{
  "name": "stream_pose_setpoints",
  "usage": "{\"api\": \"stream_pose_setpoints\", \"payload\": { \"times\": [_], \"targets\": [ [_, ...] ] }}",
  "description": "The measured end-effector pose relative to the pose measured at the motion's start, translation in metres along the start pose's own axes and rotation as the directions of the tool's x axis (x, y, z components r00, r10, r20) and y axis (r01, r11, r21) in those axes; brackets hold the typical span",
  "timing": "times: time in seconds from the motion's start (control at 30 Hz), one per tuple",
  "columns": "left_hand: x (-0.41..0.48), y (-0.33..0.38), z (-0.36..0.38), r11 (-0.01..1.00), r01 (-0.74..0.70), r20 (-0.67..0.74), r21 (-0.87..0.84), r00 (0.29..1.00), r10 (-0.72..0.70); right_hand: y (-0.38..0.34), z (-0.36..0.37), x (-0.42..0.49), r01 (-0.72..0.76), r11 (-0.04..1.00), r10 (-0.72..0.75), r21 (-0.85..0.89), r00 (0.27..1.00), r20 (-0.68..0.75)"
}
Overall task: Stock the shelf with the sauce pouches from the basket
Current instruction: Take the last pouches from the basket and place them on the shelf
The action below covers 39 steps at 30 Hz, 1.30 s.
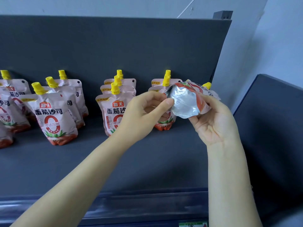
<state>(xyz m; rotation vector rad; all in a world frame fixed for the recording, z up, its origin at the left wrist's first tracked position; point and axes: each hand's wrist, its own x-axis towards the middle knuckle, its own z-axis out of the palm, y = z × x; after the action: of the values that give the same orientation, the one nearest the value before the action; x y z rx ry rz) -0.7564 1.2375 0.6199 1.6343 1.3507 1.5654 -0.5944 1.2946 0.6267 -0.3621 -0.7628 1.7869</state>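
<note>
I hold one sauce pouch (186, 100) in both hands above the right part of the dark shelf (114, 161). It lies tipped sideways, silver bottom gusset towards me, yellow cap (207, 85) pointing right and away. My right hand (214, 122) grips its side from below. My left hand (144, 113) pinches the edge of the silver base. Several upright pink pouches with yellow caps stand in rows on the shelf: a left row (54, 115), a middle row (114, 108) and a right row (165, 86) partly hidden behind my hands. The basket is out of view.
The shelf's dark back panel (131, 49) rises behind the rows. A dark side panel (270, 128) closes the right end. The shelf's front rail (131, 205) runs along the bottom, with a price label (193, 224) under it. More pouches (9, 108) stand at the far left edge.
</note>
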Motion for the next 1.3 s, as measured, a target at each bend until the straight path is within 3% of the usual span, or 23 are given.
{"api": "stream_pose_setpoints", "payload": {
  "times": [0.17,0.3,0.4,0.53,0.63,0.7,0.8,0.93,1.03,1.13,1.3],
  "targets": [
    [0.0,-0.001,0.003,0.999,-0.003,0.058,0.05,0.998,0.0,0.003,-0.002,0.004,-0.015,0.999,0.014,-0.041,0.999,-0.031],
    [-0.004,0.002,0.009,0.972,0.076,-0.032,-0.223,0.996,-0.085,0.005,0.002,0.005,0.015,0.999,-0.015,-0.047,1.0,0.015],
    [-0.006,0.002,0.01,0.918,0.131,-0.021,-0.373,0.989,-0.15,0.003,0.004,0.005,0.036,0.999,-0.034,-0.039,0.998,0.057],
    [-0.004,-0.001,0.003,0.924,0.227,0.112,-0.307,0.973,-0.202,-0.001,0.0,0.004,0.055,0.998,-0.051,-0.035,0.994,0.094],
    [-0.003,-0.004,0.005,0.965,0.189,0.015,-0.182,0.982,-0.189,0.001,-0.001,0.003,0.107,0.986,-0.088,-0.129,0.985,0.145],
    [-0.004,-0.009,0.01,0.948,0.22,-0.063,-0.231,0.969,-0.24,0.004,0.002,0.002,0.178,0.96,-0.133,-0.216,0.969,0.206],
    [-0.006,-0.017,0.008,0.892,0.319,0.016,-0.32,0.943,-0.332,0.004,0.007,-0.002,0.268,0.912,-0.177,-0.31,0.94,0.29],
    [-0.007,-0.02,-0.011,0.923,0.241,0.275,-0.301,0.948,-0.157,0.002,0.002,-0.004,0.279,0.881,-0.149,-0.381,0.93,0.336],
    [-0.008,-0.011,-0.019,0.947,0.098,0.438,-0.307,0.897,0.049,0.008,-0.003,0.0,0.239,0.863,-0.106,-0.446,0.947,0.303],
    [-0.005,-0.008,-0.022,0.955,0.071,0.476,-0.287,0.876,0.078,0.011,-0.006,0.001,0.233,0.84,-0.077,-0.49,0.945,0.316],
    [-0.005,-0.006,-0.014,0.983,-0.012,0.379,-0.183,0.922,0.082,0.016,-0.004,0.001,0.292,0.755,-0.018,-0.587,0.905,0.426]
  ]
}}
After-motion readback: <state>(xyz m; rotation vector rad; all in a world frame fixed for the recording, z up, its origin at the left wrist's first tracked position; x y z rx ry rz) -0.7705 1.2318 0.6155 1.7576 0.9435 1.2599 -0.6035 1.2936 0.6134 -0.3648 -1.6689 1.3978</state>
